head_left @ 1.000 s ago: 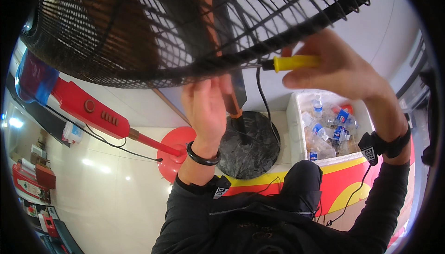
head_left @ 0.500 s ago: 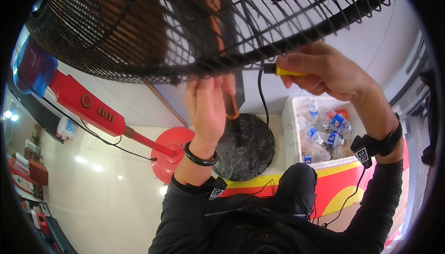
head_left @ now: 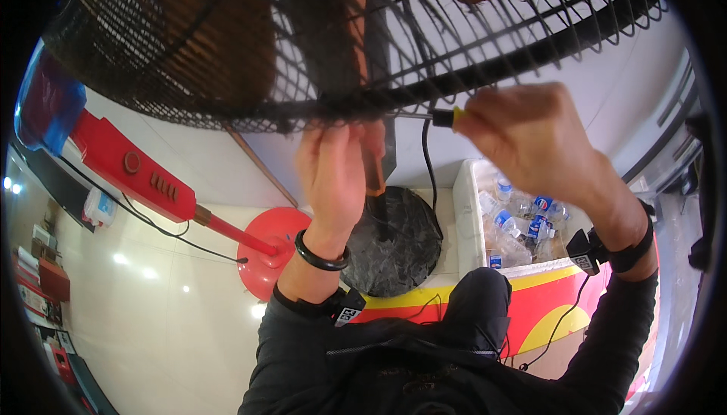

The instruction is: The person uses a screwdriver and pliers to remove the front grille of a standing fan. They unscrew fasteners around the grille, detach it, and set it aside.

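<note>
Right hand (head_left: 530,135) grips screwdriver (head_left: 443,117) | left hand (head_left: 333,169) fingers closed on fan guard (head_left: 227,74) rim

Black wire fan guard (head_left: 227,74) overhead, with screwdriver (head_left: 447,117) at its lower rim.

Domed cage of thin black wires, tilted, filling the upper part of the view, with a thicker dark rim band along its lower edge. Lying level and pointing left at that rim: a slim metal shaft, black collar and yellow handle mostly covered by the gripping fingers. Below, directly under the guard, a round black base (head_left: 397,241) wrapped in clear plastic, flat on the floor.
</note>
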Demonstrator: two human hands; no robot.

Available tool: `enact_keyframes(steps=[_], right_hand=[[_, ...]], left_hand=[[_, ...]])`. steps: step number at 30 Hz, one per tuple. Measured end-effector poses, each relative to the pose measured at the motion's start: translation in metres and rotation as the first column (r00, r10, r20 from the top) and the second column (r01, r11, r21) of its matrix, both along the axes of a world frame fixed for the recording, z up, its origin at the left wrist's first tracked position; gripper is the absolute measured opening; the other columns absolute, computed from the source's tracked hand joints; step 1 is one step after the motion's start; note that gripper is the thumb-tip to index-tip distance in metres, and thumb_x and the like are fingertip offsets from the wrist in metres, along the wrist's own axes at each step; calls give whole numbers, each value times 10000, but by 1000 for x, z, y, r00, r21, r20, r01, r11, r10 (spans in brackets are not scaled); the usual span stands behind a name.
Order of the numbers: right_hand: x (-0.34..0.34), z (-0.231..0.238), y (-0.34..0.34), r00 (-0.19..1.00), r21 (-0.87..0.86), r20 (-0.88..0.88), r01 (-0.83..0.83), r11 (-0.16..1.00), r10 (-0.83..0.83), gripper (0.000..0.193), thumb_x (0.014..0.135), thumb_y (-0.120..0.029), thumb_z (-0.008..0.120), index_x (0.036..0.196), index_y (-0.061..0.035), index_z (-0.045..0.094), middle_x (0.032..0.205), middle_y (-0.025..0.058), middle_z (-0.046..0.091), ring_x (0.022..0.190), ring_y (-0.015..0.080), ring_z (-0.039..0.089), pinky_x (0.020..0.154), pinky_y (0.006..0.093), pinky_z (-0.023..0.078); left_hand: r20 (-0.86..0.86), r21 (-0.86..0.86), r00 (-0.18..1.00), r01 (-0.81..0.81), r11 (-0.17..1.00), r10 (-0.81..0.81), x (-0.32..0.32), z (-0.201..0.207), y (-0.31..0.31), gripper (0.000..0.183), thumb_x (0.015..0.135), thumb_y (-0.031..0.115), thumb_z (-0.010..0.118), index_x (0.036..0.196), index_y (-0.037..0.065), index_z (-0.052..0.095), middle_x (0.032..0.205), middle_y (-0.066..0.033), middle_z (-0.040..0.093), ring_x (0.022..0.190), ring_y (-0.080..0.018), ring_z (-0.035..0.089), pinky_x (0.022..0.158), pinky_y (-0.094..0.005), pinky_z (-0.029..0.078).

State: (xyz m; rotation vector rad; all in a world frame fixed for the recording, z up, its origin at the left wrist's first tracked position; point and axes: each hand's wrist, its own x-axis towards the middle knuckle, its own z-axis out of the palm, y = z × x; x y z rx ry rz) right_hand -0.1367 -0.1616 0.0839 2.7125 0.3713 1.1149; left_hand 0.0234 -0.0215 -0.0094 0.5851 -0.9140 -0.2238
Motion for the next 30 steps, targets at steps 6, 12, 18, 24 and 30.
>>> enact_keyframes(steps=[6,12,18,24,30], right_hand=[[-13,4,12,998,450,-56,-12,893,41,163,829,-128,713,884,0,627,690,62,615,602,173,612,553,314,486],[-10,-1,10,940,945,84,30,-325,331,460,991,-426,387,1019,-17,595,594,-10,362,474,86,323,439,205,264],[-8,9,-8,762,781,-227,514,-353,607,475,1002,-396,421,788,4,562,489,-72,236,379,42,170,375,227,150],[-7,18,-7,783,892,-297,432,-135,546,461,989,-343,514,681,-4,565,483,-75,286,394,39,199,396,231,158],[-17,17,17,943,593,-334,212,777,-2,279,887,-246,685,762,-8,609,546,29,478,467,159,435,461,281,348]], left_hand=[[82,-42,994,79,996,-75,-1,-3,-3,209,1012,142,409,1028,10,571,948,-92,623,715,-213,539,683,-332,437],[131,-31,989,-70,997,73,-3,1,-9,258,1029,105,352,1113,-43,545,889,-117,614,710,-158,552,671,-293,447],[149,-24,987,-64,998,67,-4,1,-3,258,1011,118,394,1078,-36,590,926,-140,634,745,-216,573,711,-342,459],[134,-52,991,-7,999,14,1,-4,3,268,1004,111,395,1068,-56,595,860,-155,639,745,-236,590,700,-355,478],[111,-19,993,38,999,-35,6,-6,4,269,1010,106,392,1072,-64,591,918,-174,653,787,-251,621,726,-362,489]])
